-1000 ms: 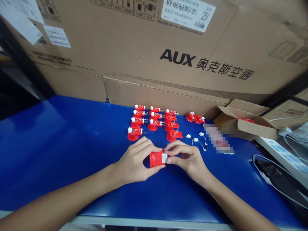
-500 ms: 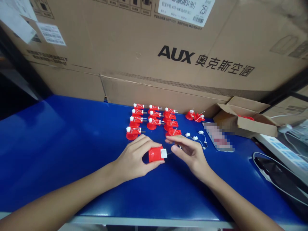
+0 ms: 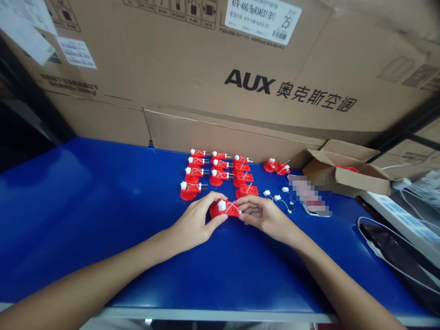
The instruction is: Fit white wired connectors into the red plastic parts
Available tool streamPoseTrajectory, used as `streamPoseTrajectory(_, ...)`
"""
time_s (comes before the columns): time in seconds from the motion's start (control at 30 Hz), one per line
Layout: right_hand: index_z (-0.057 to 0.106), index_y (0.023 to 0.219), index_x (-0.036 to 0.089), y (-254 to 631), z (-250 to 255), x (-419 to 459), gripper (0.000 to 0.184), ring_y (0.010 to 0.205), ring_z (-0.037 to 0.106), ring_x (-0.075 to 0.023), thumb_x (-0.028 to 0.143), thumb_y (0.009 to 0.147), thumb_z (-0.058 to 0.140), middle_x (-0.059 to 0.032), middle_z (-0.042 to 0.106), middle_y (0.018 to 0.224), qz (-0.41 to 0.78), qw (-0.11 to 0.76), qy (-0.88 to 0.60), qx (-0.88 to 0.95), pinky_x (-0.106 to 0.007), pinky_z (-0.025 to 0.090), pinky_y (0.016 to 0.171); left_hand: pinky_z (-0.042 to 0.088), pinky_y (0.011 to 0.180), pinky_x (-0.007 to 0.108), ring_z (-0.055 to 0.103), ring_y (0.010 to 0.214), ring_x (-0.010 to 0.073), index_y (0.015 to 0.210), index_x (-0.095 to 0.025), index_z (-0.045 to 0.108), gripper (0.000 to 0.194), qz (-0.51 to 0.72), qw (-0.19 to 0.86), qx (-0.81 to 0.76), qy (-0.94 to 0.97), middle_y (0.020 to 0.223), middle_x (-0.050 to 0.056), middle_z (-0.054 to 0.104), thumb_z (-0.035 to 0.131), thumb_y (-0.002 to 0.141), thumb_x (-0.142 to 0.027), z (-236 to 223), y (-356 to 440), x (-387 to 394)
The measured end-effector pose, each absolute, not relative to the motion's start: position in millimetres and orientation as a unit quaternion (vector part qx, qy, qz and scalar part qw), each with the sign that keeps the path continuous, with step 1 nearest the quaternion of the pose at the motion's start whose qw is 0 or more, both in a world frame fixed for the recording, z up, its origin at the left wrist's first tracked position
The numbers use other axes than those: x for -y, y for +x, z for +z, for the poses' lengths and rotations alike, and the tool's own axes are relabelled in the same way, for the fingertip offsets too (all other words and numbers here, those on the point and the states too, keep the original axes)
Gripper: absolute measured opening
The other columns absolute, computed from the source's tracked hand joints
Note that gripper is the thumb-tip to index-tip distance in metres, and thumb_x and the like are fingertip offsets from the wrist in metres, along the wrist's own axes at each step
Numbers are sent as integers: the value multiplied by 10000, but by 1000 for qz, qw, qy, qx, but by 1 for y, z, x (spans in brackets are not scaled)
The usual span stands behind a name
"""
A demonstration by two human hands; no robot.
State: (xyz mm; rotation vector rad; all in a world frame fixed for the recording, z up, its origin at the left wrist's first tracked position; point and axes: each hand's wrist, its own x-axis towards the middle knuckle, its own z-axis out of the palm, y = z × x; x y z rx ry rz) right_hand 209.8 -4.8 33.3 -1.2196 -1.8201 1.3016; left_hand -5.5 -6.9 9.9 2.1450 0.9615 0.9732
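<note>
My left hand (image 3: 195, 224) and my right hand (image 3: 264, 216) meet over a red plastic part (image 3: 231, 210) a little above the blue table's front half. The left fingers grip its near end, and the right fingertips press on its other end. A white connector (image 3: 222, 206) sits on top of the part, with a thin white wire (image 3: 233, 209) running across it towards my right fingers. Part of the red piece is hidden by my fingers. Just beyond my hands stand rows of finished-looking red parts (image 3: 216, 176) with white connectors and metal pins.
Several loose white connectors with wires (image 3: 277, 198) lie right of the rows on the blue table (image 3: 103, 220). Beyond them are a pixelated flat item (image 3: 308, 196), an open cardboard box (image 3: 347, 174), a power strip (image 3: 395, 214) and a black cabled device (image 3: 392, 247). A large carton (image 3: 240, 82) stands behind.
The red part has turned from showing a white square face to showing the connector on top. My right hand has come back onto it, and both hands sit slightly higher in view.
</note>
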Motion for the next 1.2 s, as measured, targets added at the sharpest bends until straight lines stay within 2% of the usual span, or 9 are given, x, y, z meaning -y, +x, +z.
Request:
streamPoseTrajectory(0.13, 563, 955, 154, 210, 33, 3, 270, 563, 630, -133, 235, 718, 666, -6, 648, 645, 497, 293, -501, 645, -288, 543, 579, 474, 869, 398, 600, 973, 212, 1121, -212, 460, 304, 355, 332, -374, 790, 1060, 63, 603, 556, 832, -213, -1, -5, 0)
streamPoseTrajectory(0.33, 564, 850, 165, 213, 28, 1, 163, 672, 667, -157, 225, 729, 655, -42, 675, 733, 449, 309, -495, 676, -304, 551, 660, 479, 843, 398, 615, 934, 208, 1030, -201, 437, 221, 326, 343, -382, 794, 983, 51, 615, 540, 835, -204, -3, -4, -4)
streamPoseTrajectory(0.57, 640, 737, 177, 210, 25, 4, 102, 591, 631, -145, 274, 766, 634, -20, 660, 656, 365, 314, -468, 741, -269, 525, 586, 460, 857, 400, 594, 960, 208, 1039, -199, 455, 232, 310, 329, -372, 810, 1009, 57, 602, 549, 828, -177, 3, -7, -6)
streamPoseTrajectory(0.87, 632, 713, 178, 209, 28, 6, 120, 489, 534, -122, 182, 802, 551, -3, 605, 585, 279, 274, -464, 795, -234, 414, 479, 490, 828, 377, 608, 890, 189, 992, -195, 470, 183, 318, 343, -354, 810, 944, 35, 590, 545, 826, -173, -3, -7, -9)
streamPoseTrajectory(1.03, 592, 696, 172, 209, 29, 8, 179, 522, 500, -118, 84, 803, 478, 3, 572, 593, 244, 248, -454, 820, -222, 366, 505, 488, 845, 382, 609, 897, 187, 1012, -201, 455, 204, 305, 336, -359, 816, 940, 29, 583, 530, 828, -154, -2, -6, -8)
streamPoseTrajectory(1.2, 577, 766, 175, 208, 25, 10, 241, 621, 513, -137, 18, 804, 400, -27, 569, 691, 171, 232, -420, 860, -237, 385, 586, 493, 849, 386, 612, 922, 198, 1020, -197, 454, 205, 306, 321, -359, 821, 975, 47, 587, 528, 832, -168, -4, -5, -8)
